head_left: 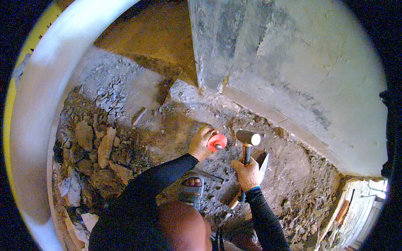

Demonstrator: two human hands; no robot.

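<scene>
My left hand (pixel 201 143), in a tan glove, is closed around a chisel with a round red hand guard (pixel 217 142); the chisel's grey struck end faces up and its lower part is hidden. To the right, my gloved right hand (pixel 247 173) grips a club hammer (pixel 248 138) by its dark handle, the head standing above the fist and apart from the chisel. Beside that hand a pale pointed blade (pixel 264 168) shows, partly covered. A wooden handle end (pixel 234 203) lies below the wrist; whether it belongs to the blade I cannot tell.
Broken stone slabs (pixel 106 146) and rubble are heaped at the left. A grey plastered wall (pixel 301 75) rises at the far right. A dark bar (pixel 211 176) lies near my sandalled foot (pixel 192 190). An orange-handled tool (pixel 342 211) rests at the right edge; a curved white surface (pixel 33 125) borders the left.
</scene>
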